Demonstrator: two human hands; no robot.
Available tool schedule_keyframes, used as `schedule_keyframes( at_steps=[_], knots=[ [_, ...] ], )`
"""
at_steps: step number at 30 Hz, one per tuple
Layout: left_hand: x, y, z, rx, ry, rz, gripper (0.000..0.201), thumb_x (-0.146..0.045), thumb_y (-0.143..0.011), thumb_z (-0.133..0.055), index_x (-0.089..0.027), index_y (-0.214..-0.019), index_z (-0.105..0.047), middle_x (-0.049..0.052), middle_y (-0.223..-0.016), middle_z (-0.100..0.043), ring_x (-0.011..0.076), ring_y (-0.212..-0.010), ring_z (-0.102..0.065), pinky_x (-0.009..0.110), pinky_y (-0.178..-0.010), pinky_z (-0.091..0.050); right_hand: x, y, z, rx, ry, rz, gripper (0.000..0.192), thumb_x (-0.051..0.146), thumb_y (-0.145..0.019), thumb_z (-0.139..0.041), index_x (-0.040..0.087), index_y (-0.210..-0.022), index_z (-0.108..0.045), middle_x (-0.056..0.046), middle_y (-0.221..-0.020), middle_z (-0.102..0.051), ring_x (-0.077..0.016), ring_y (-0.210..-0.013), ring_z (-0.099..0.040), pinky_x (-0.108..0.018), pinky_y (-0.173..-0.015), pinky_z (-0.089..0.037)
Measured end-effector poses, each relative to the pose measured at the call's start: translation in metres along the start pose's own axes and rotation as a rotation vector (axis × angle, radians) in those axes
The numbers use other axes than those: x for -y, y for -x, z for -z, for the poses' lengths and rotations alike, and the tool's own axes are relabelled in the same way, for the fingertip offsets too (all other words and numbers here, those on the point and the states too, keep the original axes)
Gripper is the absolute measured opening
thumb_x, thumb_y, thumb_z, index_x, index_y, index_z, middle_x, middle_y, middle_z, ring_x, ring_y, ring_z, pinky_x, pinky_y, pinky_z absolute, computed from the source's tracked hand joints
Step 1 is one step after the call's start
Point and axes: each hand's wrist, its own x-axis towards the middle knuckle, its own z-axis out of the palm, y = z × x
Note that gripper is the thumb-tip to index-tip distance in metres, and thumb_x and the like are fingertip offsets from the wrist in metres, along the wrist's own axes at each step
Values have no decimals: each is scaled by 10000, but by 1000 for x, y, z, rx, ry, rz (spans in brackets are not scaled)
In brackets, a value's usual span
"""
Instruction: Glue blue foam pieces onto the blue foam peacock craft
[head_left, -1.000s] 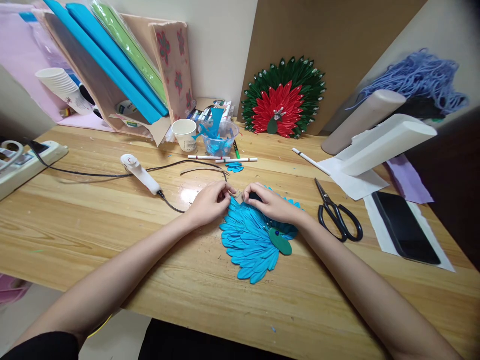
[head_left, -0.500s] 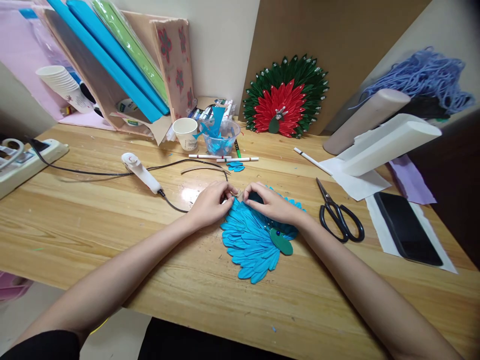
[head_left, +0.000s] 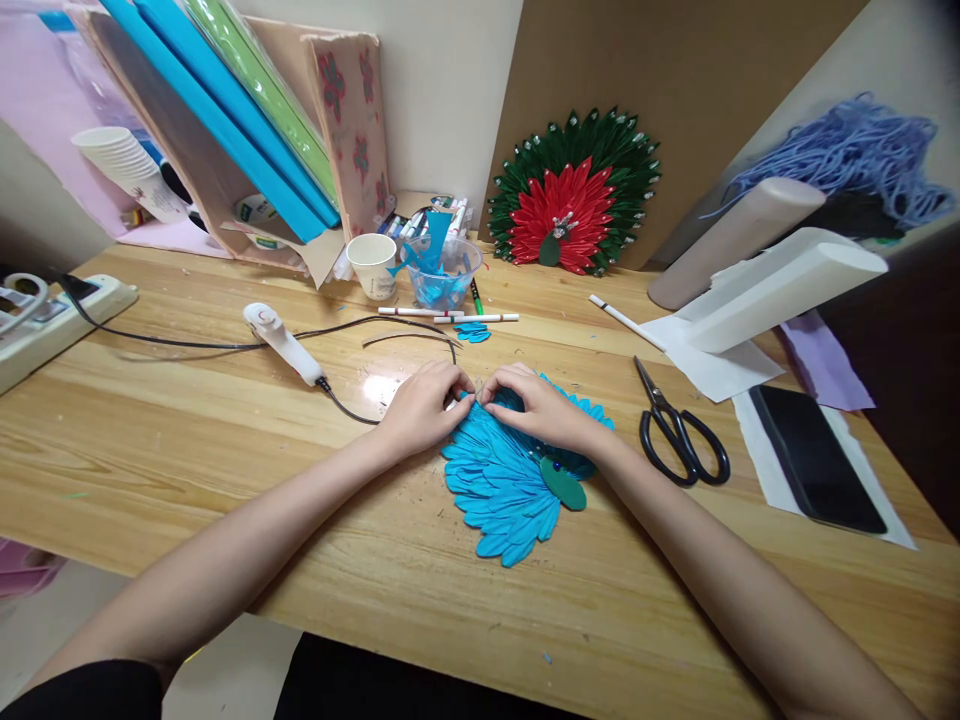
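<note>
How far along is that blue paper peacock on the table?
Most of the blue peacock looks built: layered petals fan out and a green body sits on them. Right now the left hand and right hand pinch at its far edge together. Compared with the finished red and green peacock by the wall, it seems to lack the beads on the tips, and loose blue petals lie unused.

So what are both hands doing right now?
Left hand: fingers pinched on the blue petal fan's top edge.
Right hand: pinching the same edge.

Craft corner at home: wooden surface (head_left: 225, 480) strewn with scissors (head_left: 679, 432), marker pens (head_left: 450, 317), a glue gun (head_left: 281, 343), foam sheets (head_left: 225, 110), yarn (head_left: 847, 150), a finished petal peacock (head_left: 574, 205).
</note>
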Motion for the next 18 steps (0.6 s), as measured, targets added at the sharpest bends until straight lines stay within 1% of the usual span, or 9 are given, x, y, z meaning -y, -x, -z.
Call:
schedule_keyframes(
  at_steps=[5,12,16,18],
  knots=[
    [1,0,0,-11,-5,-5,78,-236,-800,-554,-181,-850,-579,27,-800,-574,165,-774,-514,275,-661,-382,0,-1,3,11,-17,12,63,232,-860,-510,221,-870,-571,-29,-917,-614,-186,-926,-534,-366,-881,-398],
    [2,0,-1,-13,-8,-11,82,-252,-806,-566,-179,-841,-568,29,-813,-577,168,-788,-519,274,-670,-391,-2,0,1,12,24,32,86,248,-864,-511,225,-865,-594,-32,-919,-603,-191,-946,-515,-357,-875,-399],
    [1,1,0,-54,35,35,105,-246,-845,-498,-174,-888,-561,41,-839,-568,172,-809,-520,288,-703,-405,0,-1,3,-1,-19,10,83,251,-861,-513,217,-862,-588,-34,-909,-608,-188,-924,-530,-355,-852,-414],
    [1,2,3,-77,52,62,135,-249,-852,-479,-173,-936,-551,45,-852,-559,177,-822,-520,300,-723,-413,1,-1,7,-44,-32,-17,81,252,-857,-514,208,-846,-582,-38,-882,-608,-187,-893,-544,-350,-822,-426]
  ],
)
